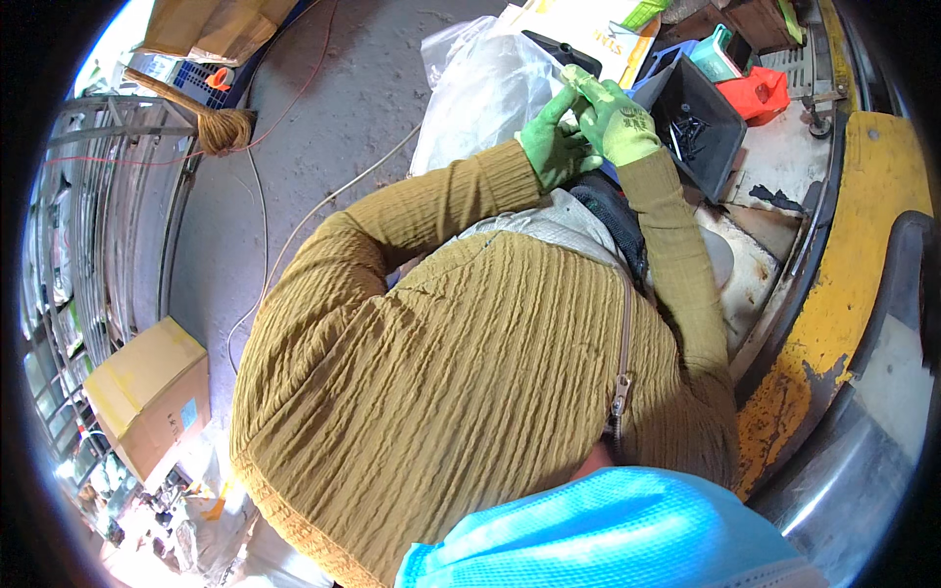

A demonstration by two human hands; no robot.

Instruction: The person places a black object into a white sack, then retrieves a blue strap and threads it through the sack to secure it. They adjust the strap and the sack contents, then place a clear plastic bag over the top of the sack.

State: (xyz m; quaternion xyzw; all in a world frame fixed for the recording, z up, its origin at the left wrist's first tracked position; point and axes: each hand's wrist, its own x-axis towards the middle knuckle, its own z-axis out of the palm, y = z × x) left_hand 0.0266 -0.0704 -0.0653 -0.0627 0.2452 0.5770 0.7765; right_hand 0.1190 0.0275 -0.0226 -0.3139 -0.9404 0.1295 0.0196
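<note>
Both of my hands wear green coated gloves and meet in front of my lap. My left hand [555,145] is closed, its fingers curled and its fingertips close to the other hand. My right hand [618,120] is closed too, fingers pressed together and pointing up and left. Whatever sits between the fingers is too small or hidden to name. Just right of my right hand stands a black plastic bin [723,137] with several dark small parts [689,132] in it. A clear plastic bag [480,93] lies left of my hands, beside a black tray [561,53].
Behind the bin are a teal-and-white container [718,55] and a red bag [757,95]. A yellow metal frame [833,265] runs along the right. To the left, a cable [323,204] crosses the floor, near a straw broom [223,130] and a cardboard box [152,392].
</note>
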